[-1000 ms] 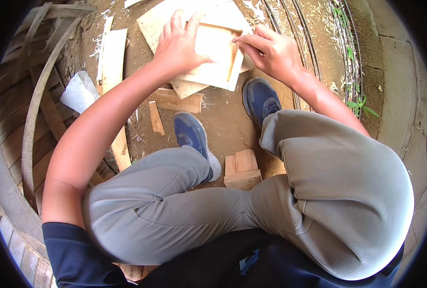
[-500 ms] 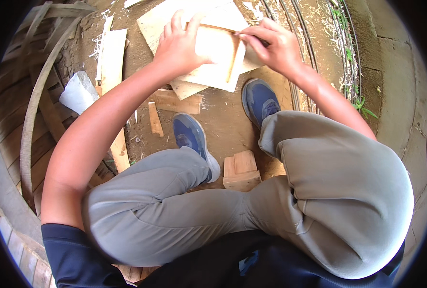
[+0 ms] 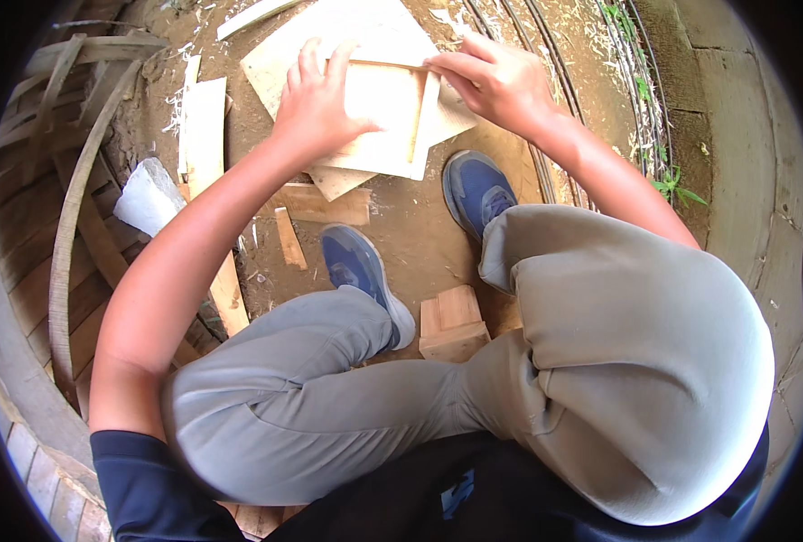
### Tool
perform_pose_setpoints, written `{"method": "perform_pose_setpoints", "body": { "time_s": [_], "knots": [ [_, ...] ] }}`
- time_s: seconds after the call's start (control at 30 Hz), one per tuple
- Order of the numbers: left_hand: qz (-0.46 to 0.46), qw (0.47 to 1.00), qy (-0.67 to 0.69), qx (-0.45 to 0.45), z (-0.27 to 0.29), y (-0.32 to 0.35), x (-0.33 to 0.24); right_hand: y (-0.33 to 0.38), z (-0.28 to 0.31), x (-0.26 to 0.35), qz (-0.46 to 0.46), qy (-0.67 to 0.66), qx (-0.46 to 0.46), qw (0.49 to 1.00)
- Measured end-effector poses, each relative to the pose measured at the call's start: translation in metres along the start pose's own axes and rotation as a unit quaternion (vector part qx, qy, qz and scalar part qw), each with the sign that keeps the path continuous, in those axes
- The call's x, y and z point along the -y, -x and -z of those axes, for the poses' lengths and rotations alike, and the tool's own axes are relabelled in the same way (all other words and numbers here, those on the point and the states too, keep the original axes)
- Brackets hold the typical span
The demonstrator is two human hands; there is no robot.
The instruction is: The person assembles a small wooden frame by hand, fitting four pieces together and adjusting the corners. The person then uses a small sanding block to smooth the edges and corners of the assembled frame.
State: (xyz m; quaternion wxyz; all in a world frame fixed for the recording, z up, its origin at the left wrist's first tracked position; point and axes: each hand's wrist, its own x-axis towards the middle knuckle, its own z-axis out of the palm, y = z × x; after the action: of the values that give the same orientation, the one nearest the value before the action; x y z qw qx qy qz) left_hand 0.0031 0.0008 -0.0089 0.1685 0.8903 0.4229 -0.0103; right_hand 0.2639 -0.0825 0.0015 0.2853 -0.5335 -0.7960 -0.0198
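Board (image 3: 379, 113) | left hand (image 3: 316, 101) spread atop | right hand (image 3: 507, 86) at its far-right corner, can't tell grip | may skid if shoved

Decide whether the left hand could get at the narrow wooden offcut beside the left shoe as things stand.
Probably yes: the narrow wooden offcut lies uncovered between the left forearm and the left shoe. The left hand, spread on the wooden panel, would likely have to lift off.

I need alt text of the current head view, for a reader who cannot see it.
A person's left hand is spread on a pale wooden panel, while the right hand, in a pinch, is at its far right corner. Below, two blue shoes stand on dirt ground among wood scraps.
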Motion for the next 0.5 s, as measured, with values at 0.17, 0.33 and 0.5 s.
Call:
{"method": "perform_pose_setpoints", "body": {
  "time_s": [0.17,0.33,0.5],
  "knots": [
    [-0.004,1.000,0.001,0.000,0.000,-0.002,-0.006,0.003,0.008,0.004,-0.050,0.008,0.026,0.998],
    [0.001,1.000,-0.005,0.000,0.002,-0.002,0.002,-0.006,-0.007,0.001,-0.067,-0.038,0.003,0.997],
    [-0.006,1.000,-0.008,-0.010,-0.002,-0.005,-0.003,-0.001,0.005,0.006,-0.077,0.017,0.044,0.996]
  ]
}}
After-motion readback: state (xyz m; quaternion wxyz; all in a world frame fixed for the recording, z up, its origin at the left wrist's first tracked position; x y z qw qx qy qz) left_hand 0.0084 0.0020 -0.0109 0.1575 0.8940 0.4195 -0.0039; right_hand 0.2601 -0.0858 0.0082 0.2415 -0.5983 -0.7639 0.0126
